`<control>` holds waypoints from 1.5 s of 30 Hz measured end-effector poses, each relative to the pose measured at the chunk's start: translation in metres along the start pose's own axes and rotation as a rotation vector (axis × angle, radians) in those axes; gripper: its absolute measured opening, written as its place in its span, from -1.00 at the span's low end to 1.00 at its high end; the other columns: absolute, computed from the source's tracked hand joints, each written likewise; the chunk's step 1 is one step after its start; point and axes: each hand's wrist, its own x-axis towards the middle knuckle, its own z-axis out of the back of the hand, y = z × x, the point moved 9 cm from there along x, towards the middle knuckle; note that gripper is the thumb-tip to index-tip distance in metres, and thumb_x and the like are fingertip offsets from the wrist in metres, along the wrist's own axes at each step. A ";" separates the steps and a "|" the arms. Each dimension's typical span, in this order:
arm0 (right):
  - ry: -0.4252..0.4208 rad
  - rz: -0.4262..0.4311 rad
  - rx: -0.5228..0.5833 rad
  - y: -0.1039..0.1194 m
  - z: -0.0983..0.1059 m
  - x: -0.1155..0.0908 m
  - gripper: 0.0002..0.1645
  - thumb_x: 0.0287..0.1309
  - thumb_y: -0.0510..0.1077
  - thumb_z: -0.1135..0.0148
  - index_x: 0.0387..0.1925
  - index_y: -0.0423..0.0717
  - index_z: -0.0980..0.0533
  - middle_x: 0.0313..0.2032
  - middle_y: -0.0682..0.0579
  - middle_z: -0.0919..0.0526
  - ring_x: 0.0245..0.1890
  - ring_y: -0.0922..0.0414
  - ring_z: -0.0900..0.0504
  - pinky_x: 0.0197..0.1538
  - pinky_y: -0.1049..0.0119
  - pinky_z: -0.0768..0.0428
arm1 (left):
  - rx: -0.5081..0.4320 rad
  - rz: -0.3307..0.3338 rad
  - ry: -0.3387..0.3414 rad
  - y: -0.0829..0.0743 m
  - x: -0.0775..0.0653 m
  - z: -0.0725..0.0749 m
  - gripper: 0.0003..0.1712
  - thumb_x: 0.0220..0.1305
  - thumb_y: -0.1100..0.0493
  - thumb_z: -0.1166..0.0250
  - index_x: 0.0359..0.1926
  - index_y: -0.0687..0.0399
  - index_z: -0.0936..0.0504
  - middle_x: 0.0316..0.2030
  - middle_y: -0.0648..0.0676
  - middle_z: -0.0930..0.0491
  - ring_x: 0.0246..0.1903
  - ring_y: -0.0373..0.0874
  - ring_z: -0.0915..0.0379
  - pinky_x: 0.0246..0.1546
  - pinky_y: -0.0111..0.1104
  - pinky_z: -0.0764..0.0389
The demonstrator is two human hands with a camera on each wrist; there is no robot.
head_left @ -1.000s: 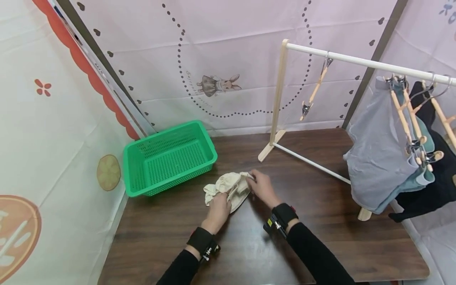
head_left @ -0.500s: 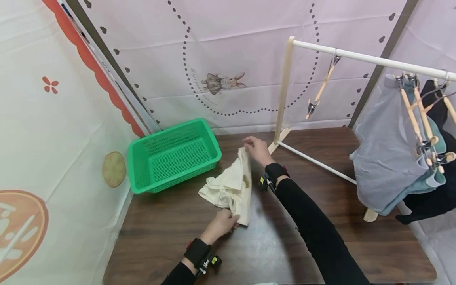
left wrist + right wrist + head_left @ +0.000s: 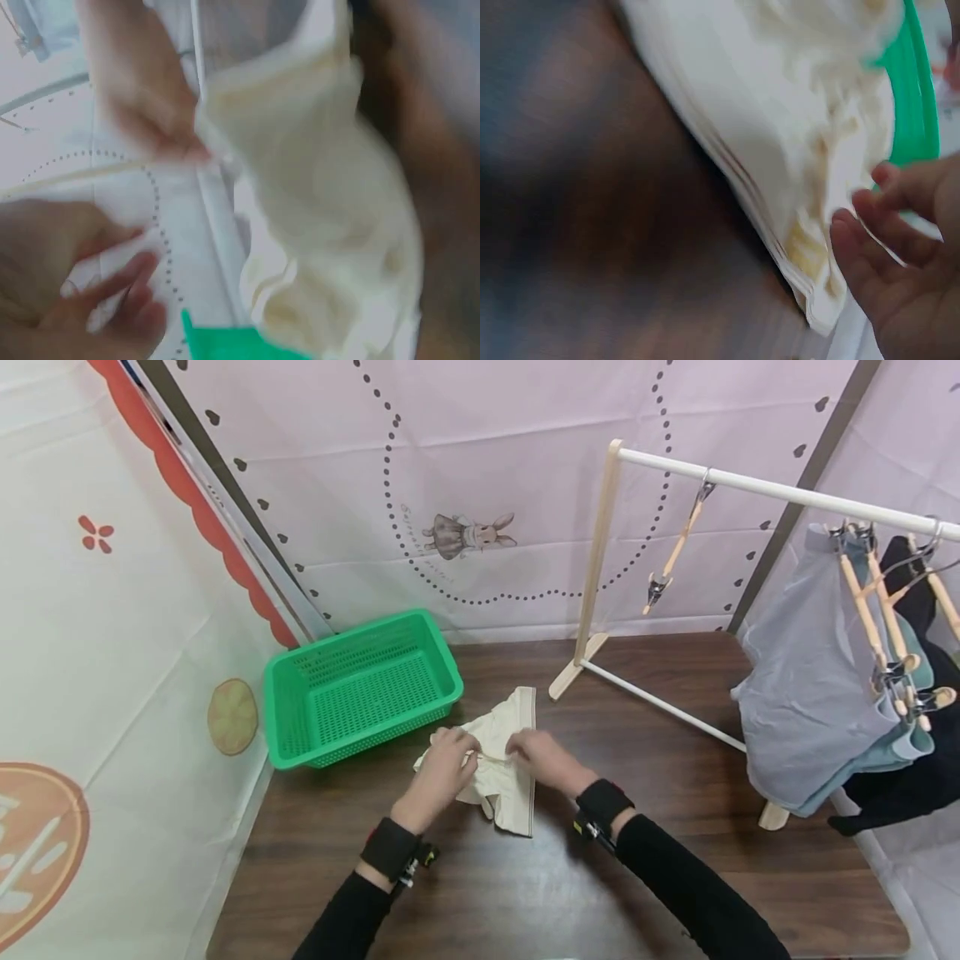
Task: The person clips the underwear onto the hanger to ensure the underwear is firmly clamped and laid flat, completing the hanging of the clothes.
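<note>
A crumpled cream cloth garment [image 3: 516,802] lies on the wooden table, its straight stitched edge facing right in the head view. My left hand [image 3: 442,766] is over the garment's left part; in the left wrist view that hand [image 3: 82,277] has its fingers bent loosely with no cloth between them. On the other side, my right hand [image 3: 550,762] reaches over the straight edge, fingertips right at the cloth. The right wrist view shows the right hand [image 3: 907,240] with relaxed, slightly bent fingers close beside the garment [image 3: 757,112].
A green plastic basket [image 3: 442,693] stands behind the garment to the left. At the right is a rack with a white rail [image 3: 780,489], bearing a bare wooden clip hanger [image 3: 681,543] and several clipped garments, one of them grey [image 3: 806,693]. The table [image 3: 637,877] extends in front.
The garment has gone from bunched up to spread flatter, its straight edge now facing right. Both hands moved apart to its ends, then came back together over its middle.
</note>
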 end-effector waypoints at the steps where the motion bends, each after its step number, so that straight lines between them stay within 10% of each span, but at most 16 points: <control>1: 0.042 0.073 -0.028 0.010 -0.008 -0.008 -0.77 0.12 -0.46 -0.23 -0.19 -0.26 -0.67 -0.22 -0.12 -0.70 -0.15 -0.01 -0.65 -0.05 0.17 -0.66 | 0.052 -0.078 0.073 -0.001 0.004 -0.008 -0.89 0.24 0.40 -0.31 -0.40 0.17 -0.68 -0.39 0.05 -0.63 -0.32 -0.02 -0.51 -0.25 -0.24 -0.58; 5: 0.177 0.239 -0.170 0.032 -0.033 -0.041 -0.68 0.08 -0.43 -0.32 -0.10 -0.18 -0.70 -0.04 -0.19 -0.68 -0.03 -0.07 -0.65 0.08 0.12 -0.64 | 0.202 -0.291 0.421 0.002 0.010 -0.050 -0.85 0.37 0.35 -0.23 -0.14 0.22 -0.72 -0.09 0.14 -0.69 -0.08 0.02 -0.60 -0.02 -0.23 -0.63; 8: 0.224 0.240 -0.266 0.033 -0.040 -0.056 -0.59 0.03 -0.42 -0.36 -0.05 -0.08 -0.70 0.09 -0.22 -0.62 0.07 -0.10 -0.62 0.15 0.10 -0.62 | 0.331 -0.302 0.496 0.017 0.017 -0.068 -0.59 0.43 0.30 -0.19 0.25 0.23 -0.56 0.28 0.23 -0.49 0.29 0.15 -0.39 0.33 -0.10 -0.43; 17: 0.234 0.213 -0.233 0.026 -0.037 -0.063 -0.56 0.00 -0.51 -0.29 -0.15 -0.03 -0.74 0.09 -0.20 -0.64 0.07 -0.08 -0.66 -0.02 0.22 -0.68 | 0.330 0.002 0.344 0.043 0.058 -0.069 -0.21 0.43 0.20 -0.23 0.53 0.36 -0.11 0.51 0.46 -0.01 0.54 0.29 0.13 0.49 0.15 -0.03; 26: 0.217 0.190 -0.217 0.021 -0.032 -0.061 -0.63 0.03 -0.50 -0.32 -0.23 -0.05 -0.77 0.01 -0.17 -0.68 -0.02 -0.06 -0.69 0.04 0.20 -0.67 | 0.149 0.082 0.600 0.072 0.037 -0.102 0.29 0.13 -0.45 -0.37 0.65 -0.22 0.16 0.61 0.23 0.42 0.50 0.49 0.56 0.44 0.35 0.30; 36: 0.225 0.161 -0.159 0.024 -0.033 -0.062 -0.70 0.11 -0.47 -0.34 -0.18 -0.11 -0.75 0.05 -0.21 -0.65 0.05 -0.10 -0.65 0.10 0.12 -0.64 | 0.179 -0.204 0.581 0.066 -0.001 -0.099 0.38 -0.01 -0.41 -0.49 0.65 -0.19 0.11 0.62 0.23 0.36 0.51 0.47 0.51 0.41 0.39 0.22; 40: 0.222 0.129 -0.139 0.014 -0.033 -0.062 -0.69 0.16 -0.49 -0.31 -0.17 -0.10 -0.73 0.10 -0.23 -0.62 0.12 -0.14 -0.60 0.16 0.07 -0.61 | 0.152 -0.186 0.648 0.070 -0.022 -0.094 0.47 -0.13 -0.58 -0.42 0.65 -0.21 0.16 0.62 0.17 0.41 0.51 0.45 0.58 0.46 0.30 0.28; 45: 0.209 0.109 -0.108 0.005 -0.029 -0.061 -0.68 0.20 -0.52 -0.27 -0.18 -0.10 -0.71 0.14 -0.24 -0.59 0.16 -0.15 -0.57 0.14 0.07 -0.62 | 0.175 -0.200 0.482 0.076 -0.024 -0.075 0.25 0.05 -0.38 -0.46 0.60 -0.06 -0.07 0.60 0.22 0.17 0.53 0.39 0.26 0.49 0.21 0.09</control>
